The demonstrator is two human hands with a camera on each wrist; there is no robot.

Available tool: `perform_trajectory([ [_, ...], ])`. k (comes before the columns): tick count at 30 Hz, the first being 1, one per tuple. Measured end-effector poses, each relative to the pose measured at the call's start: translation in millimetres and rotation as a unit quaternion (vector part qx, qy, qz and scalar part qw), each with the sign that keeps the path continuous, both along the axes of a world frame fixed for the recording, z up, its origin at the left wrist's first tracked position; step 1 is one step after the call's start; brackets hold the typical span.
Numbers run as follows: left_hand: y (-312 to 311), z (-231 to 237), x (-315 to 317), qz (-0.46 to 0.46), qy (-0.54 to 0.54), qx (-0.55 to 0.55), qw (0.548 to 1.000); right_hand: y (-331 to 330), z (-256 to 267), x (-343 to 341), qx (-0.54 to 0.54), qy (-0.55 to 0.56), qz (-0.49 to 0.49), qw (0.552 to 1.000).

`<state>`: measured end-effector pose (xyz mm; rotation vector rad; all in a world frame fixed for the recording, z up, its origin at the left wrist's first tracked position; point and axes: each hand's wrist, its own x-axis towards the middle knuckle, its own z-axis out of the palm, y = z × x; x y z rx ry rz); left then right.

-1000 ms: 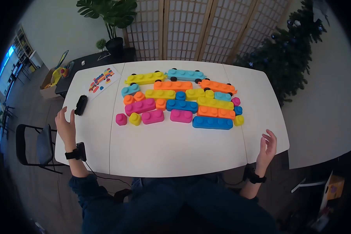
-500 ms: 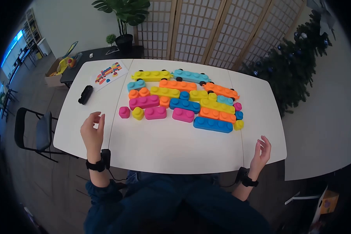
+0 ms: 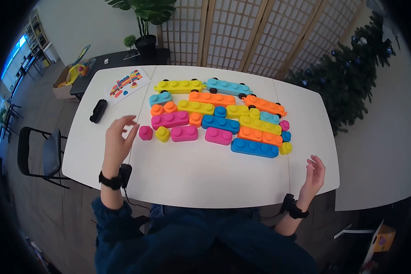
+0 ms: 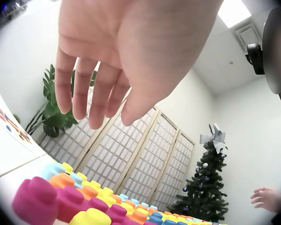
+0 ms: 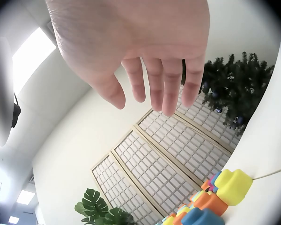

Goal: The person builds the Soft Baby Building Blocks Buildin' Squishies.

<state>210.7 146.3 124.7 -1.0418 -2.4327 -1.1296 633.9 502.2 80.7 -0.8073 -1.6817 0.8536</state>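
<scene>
My left hand (image 3: 118, 139) hovers over the left part of the table, its fingers relaxed and holding nothing. Just beyond its fingertips sits a small magenta block (image 3: 145, 133), with a small yellow block (image 3: 162, 134) to its right. The left wrist view shows the magenta block (image 4: 35, 200) low in front of the loose fingers. My right hand (image 3: 312, 178) is above the table's right side, fingers loosely bent, nothing in it. Nearest to it are a small yellow block (image 3: 285, 148) and a long blue block (image 3: 255, 148). Rows of coloured blocks fill the middle.
At the back of the table (image 3: 205, 178) stand wheeled cars: a yellow one (image 3: 179, 86), a light blue one (image 3: 228, 86) and an orange one (image 3: 265, 105). A picture sheet (image 3: 128, 85) and a black case-like object (image 3: 98, 111) lie on the left.
My left hand has moved right, from near the black object toward the small magenta block. The right hand stays near the table's right side. The head view has shifted; the blocks keep their layout.
</scene>
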Motion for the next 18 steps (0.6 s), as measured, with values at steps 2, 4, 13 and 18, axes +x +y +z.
perform_trajectory([
  [2,30.0,5.1,-27.9,-0.066,0.004,-0.028,0.997,1.0,8.4,-9.0,0.009,-0.002,0.005,1.0],
  [4,58.1,-4.3,-69.2,-0.103,0.029,-0.087,0.99,-1.8,13.3,-19.1,0.003,0.008,0.027,1.0],
  [13,156.3,-51.8,-204.4,-0.176,0.026,-0.286,0.941,-11.4,7.7,-25.1,0.005,-0.062,0.063,0.996],
  [18,175.2,-52.6,-219.9,-0.221,-0.009,-0.338,0.915,-13.2,7.7,-14.6,0.009,-0.093,0.046,0.995],
])
